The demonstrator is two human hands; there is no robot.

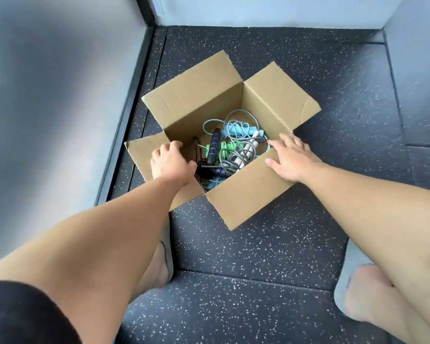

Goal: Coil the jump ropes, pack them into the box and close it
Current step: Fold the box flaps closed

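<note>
An open cardboard box (266, 100) stands on the dark speckled floor with all its flaps spread out. Inside lie several jump ropes: a black one with blue-ringed handles (214, 147), a green one (227, 148), a grey one with white handles (246, 155) and a light blue one (238, 126). My left hand (170, 161) is over the box's left flap, its fingers curled at the flap's inner edge. My right hand (289, 156) lies flat with straight fingers on the near-right flap.
A grey wall (55, 95) with a dark baseboard runs close along the left of the box. Another wall closes the corner at the back. My two feet in grey slippers (353, 291) stand on the floor mats near the box.
</note>
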